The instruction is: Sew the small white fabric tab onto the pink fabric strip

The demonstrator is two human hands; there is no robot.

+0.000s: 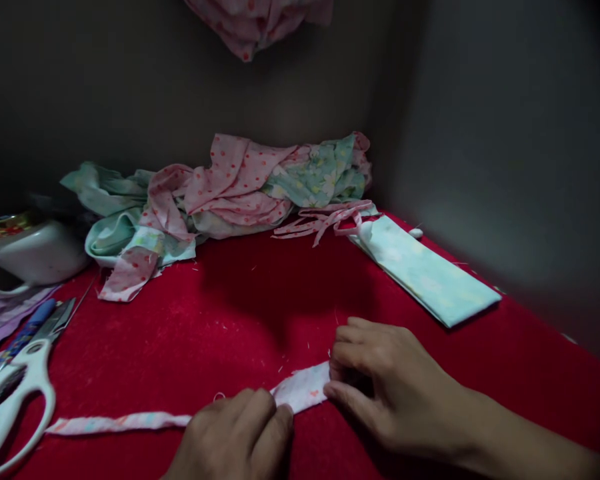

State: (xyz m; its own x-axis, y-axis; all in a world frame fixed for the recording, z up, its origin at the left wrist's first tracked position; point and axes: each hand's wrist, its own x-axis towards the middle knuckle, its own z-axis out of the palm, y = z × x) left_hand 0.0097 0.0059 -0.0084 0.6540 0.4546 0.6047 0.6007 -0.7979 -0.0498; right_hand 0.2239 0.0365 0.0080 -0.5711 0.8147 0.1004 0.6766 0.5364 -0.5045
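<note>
A narrow white fabric strip [303,389] with pale coloured prints lies across the red cloth at the front. My left hand [237,433] is closed on its middle, with the fingertips pressed down near the surface. My right hand [380,380] pinches the strip's right end between thumb and fingers. Between the two hands the strip lies flat and wide. Left of my left hand it runs on as a thin, folded or twisted length toward the scissors. A small loop of thread shows just above my left hand.
White-handled scissors [43,373] and a blue pen-like tool [30,327] lie at left, near a white mug [45,253]. Pink and green fabric scraps [240,180] are heaped at the back. A folded pale green cloth [430,267] lies at right. Pink fabric [260,23] hangs above.
</note>
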